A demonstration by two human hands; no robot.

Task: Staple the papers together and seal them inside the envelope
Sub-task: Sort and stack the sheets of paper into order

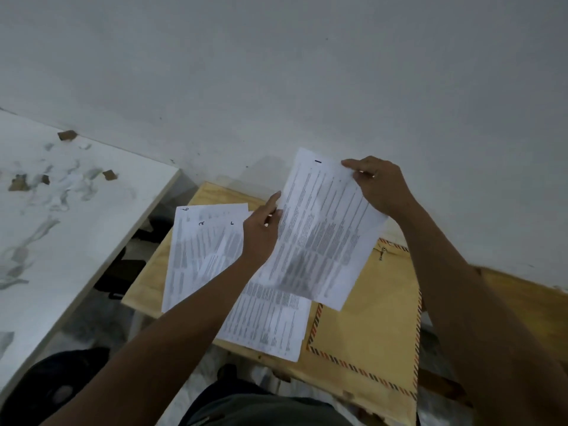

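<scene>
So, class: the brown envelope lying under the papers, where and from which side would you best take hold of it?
Probably the envelope's near striped edge, approached from the person's side: it lies flat, papers cover its far left, while that edge overhangs the wooden board, letting fingers slip beneath.

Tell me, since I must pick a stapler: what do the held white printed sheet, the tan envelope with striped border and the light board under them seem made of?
Held white printed sheet: thin matte office paper; it bends between both hands.
Tan envelope with striped border: matte kraft-like paper, probably.
Light board: pale unfinished wood, likely plywood; faint grain shows.
</scene>
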